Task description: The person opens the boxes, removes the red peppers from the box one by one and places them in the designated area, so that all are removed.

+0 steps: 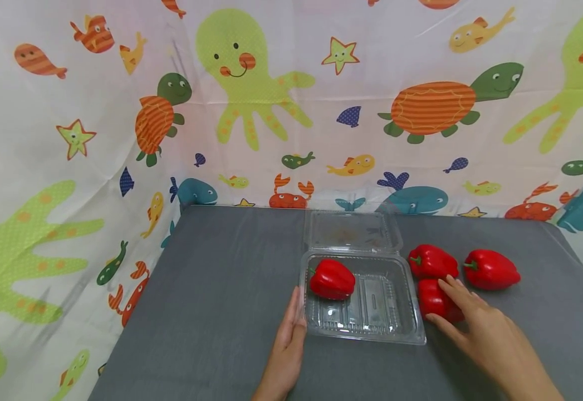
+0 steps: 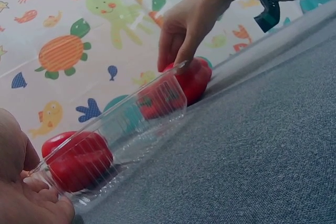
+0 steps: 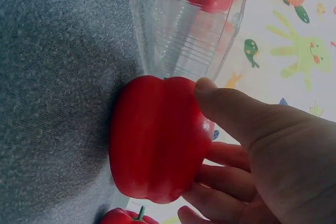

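A clear plastic container (image 1: 371, 337) stands on the grey cloth with its lid (image 1: 348, 229) folded back. Inside, at its left, lies a red bell pepper (image 1: 332, 279). My left hand (image 1: 286, 345) rests against the container's left side, fingers extended along it. Just right of the container, my right hand (image 1: 486, 323) grips another red bell pepper (image 3: 157, 137), thumb on one side and fingers on the other. That pepper appears to sit on the cloth. Two more red bell peppers lie behind it, one close to the container (image 1: 431, 260) and one farther right (image 1: 491, 269).
Grey cloth (image 1: 211, 289) covers the table, which reaches back to a white curtain (image 1: 281, 44) printed with sea animals. The curtain also hangs along the left side. A dark band (image 2: 268, 6) is on the right wrist.
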`<action>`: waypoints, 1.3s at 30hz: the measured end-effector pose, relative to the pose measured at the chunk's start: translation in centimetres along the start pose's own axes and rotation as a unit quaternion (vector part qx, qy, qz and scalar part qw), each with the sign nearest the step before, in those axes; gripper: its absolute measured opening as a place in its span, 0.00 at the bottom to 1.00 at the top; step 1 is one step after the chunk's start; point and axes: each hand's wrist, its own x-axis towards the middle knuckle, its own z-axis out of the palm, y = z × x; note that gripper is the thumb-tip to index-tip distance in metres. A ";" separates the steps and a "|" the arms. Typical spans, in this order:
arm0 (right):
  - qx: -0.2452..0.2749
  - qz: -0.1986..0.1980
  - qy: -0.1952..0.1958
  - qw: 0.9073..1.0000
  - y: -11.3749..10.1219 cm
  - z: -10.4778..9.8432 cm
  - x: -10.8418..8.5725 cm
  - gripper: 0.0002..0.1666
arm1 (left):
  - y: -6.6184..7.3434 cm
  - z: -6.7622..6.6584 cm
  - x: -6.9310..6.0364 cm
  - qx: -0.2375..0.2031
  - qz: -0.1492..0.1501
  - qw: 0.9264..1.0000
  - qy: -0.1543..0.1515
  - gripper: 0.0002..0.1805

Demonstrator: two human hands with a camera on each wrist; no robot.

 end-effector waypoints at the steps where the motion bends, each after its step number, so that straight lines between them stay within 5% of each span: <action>1: -0.002 -0.001 0.001 1.000 0.0 0.0 0.0 0.55 | 0.0 0.0 0.0 -0.002 0.002 1.000 -0.001 0.35; 16: -0.022 -0.021 0.034 0.999 -1.1 -0.6 -0.5 0.52 | 0.4 -0.1 0.0 0.004 -0.024 1.000 0.002 0.35; 39: 0.020 -0.065 0.006 0.998 -4.8 -0.5 -0.1 0.56 | 0.6 0.0 0.3 -0.010 -0.032 0.999 0.000 0.35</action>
